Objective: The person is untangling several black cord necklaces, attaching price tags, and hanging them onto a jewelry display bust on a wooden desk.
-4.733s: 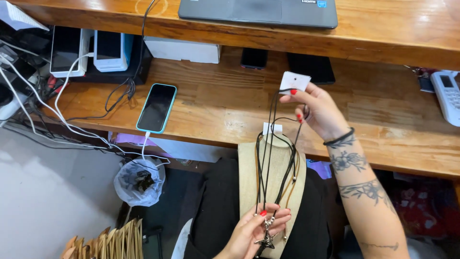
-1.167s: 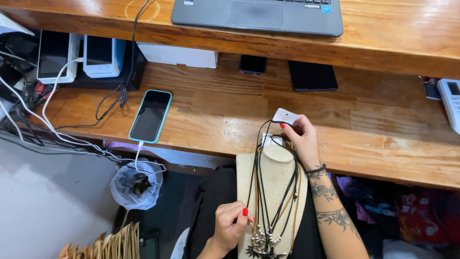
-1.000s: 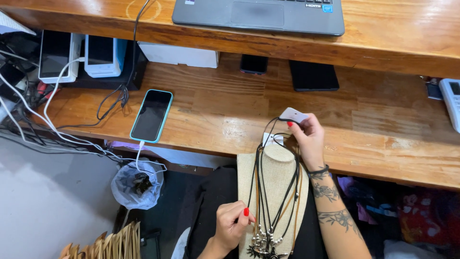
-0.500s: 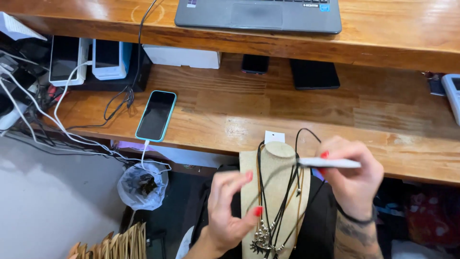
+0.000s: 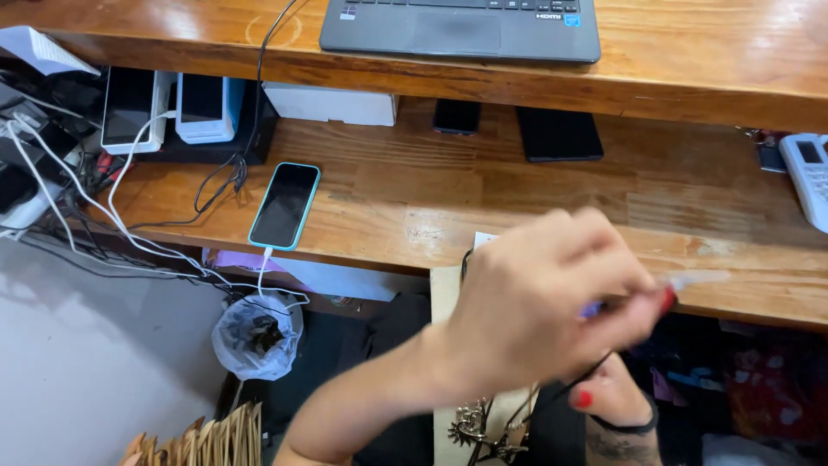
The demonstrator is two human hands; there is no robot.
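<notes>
My left hand (image 5: 543,302) is raised and blurred in front of the beige necklace bust (image 5: 446,289), hiding most of it. Its fingertips pinch near a blurred white tag (image 5: 700,279). Below it my right hand (image 5: 608,399), with a black wristband and red nails, is partly hidden. Thin black necklace cords (image 5: 565,388) run beside its thumb, and whether it grips them is unclear. Metal pendants (image 5: 483,427) hang at the bottom of the bust.
A wooden desk (image 5: 414,203) holds a phone in a light blue case (image 5: 285,204) on a white cable, two dark phones (image 5: 559,134), card terminals (image 5: 164,108) and tangled cables. A laptop (image 5: 461,30) sits on the upper shelf. A bagged bin (image 5: 257,335) stands below.
My left hand has risen from the pendants to the top of the bust, crossing in front of my right hand. The white tag has shifted right. My right hand has dropped lower.
</notes>
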